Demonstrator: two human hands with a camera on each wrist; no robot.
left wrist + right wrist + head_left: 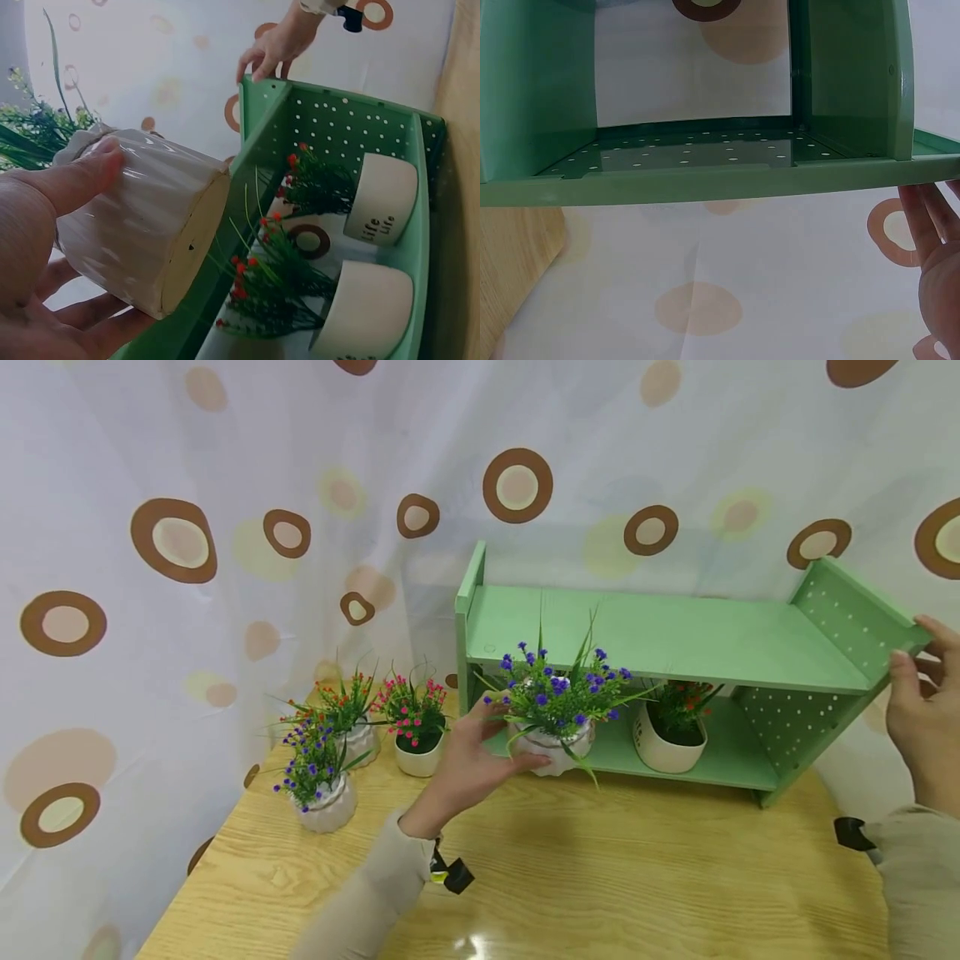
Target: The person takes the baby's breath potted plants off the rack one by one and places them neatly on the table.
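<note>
My left hand grips a white ribbed pot of purple flowers, thumb on the near side and fingers on the other. It is raised in front of the green shelf; the left wrist view shows its underside off any surface. With thumb and fingers, my right hand holds the upper front corner of the shelf's dotted right side panel. On the lower board stand two cream pots lettered "Life" with red flowers, one farther right and one nearer, which the held plant hides in the head view.
Left of the shelf on the wooden table stand a purple-flowered pot, a red-flowered pot and a pink-flowered pot. A curtain with brown rings hangs behind.
</note>
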